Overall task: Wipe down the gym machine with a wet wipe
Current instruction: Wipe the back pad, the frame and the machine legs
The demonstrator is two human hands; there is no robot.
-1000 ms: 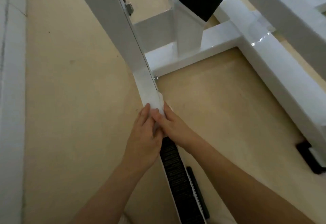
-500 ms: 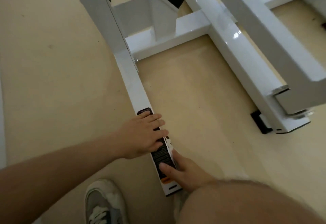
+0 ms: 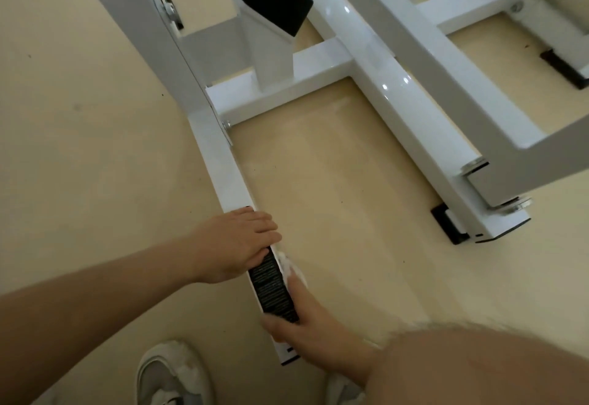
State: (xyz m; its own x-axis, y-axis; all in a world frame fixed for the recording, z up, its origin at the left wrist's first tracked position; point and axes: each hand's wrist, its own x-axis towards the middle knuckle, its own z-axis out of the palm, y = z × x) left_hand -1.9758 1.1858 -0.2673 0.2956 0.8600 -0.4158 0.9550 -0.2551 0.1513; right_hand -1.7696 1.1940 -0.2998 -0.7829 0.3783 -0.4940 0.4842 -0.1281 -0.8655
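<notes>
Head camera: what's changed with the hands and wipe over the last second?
Both hands slid along the floor bar toward its near end and parted: the right hand took the wipe to the bar's side; the left hand rests on the black strip. The machine stayed put.

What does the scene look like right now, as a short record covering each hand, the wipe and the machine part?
Left hand: rests flat across the floor bar, at the far end of the black tread strip
Right hand: grips the bar's near end, thumb over the top
Wet wipe: pressed by the right hand against the bar's right side
Floor: beige, white shoe near the bottom edge
</notes>
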